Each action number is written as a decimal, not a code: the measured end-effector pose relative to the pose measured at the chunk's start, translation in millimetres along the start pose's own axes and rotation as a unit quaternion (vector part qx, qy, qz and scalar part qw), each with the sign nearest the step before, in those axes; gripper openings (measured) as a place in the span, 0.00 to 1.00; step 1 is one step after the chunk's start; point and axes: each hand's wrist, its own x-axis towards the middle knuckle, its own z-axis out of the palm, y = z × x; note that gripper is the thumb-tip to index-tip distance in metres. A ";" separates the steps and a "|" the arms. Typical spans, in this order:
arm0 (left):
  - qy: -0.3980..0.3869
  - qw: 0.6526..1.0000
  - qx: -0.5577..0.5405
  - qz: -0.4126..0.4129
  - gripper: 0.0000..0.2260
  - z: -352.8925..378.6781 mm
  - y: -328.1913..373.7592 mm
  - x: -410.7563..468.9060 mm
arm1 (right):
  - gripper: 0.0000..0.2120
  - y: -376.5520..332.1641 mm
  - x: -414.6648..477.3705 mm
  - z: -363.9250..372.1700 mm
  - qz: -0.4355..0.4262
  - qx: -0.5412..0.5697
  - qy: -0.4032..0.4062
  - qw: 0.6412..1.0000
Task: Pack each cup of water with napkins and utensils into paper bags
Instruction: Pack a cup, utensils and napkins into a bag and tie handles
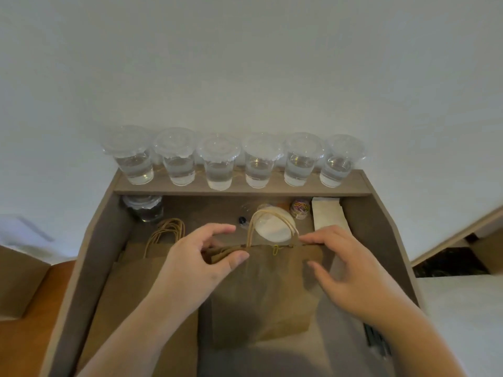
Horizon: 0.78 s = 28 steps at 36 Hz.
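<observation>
A brown paper bag (261,289) stands on the desk in front of me, its top edges pressed together with a yellow paper clip (275,250) on the rim and its twine handles up. My left hand (201,257) pinches the bag's top left corner. My right hand (348,265) holds the top right edge, fingers behind and thumb in front. Several lidded clear cups of water (219,161) stand in a row on the shelf behind. White napkins (328,213) lie at the back right.
A stack of flat paper bags (128,289) with handles lies to the left. Another lidded cup (144,208) stands under the shelf at the back left. A jar of coloured paper clips (300,209) and a white lid (273,227) sit behind the bag. Dark utensils (377,341) lie at the right edge.
</observation>
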 end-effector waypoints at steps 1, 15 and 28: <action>0.003 1.000 -0.015 -0.008 0.25 2.5 -2.0 -2.1 | 0.19 0.7 0.0 3.8 0.000 -0.006 0.018 1.000; 0.098 0.985 -0.131 -0.058 0.08 36.4 40.5 -49.1 | 0.31 16.4 3.4 -34.5 -0.112 0.079 -0.098 0.986; 0.307 0.942 -0.077 -0.111 0.06 52.9 149.1 -129.8 | 0.31 -9.3 9.6 -105.6 -0.275 0.077 -0.278 0.917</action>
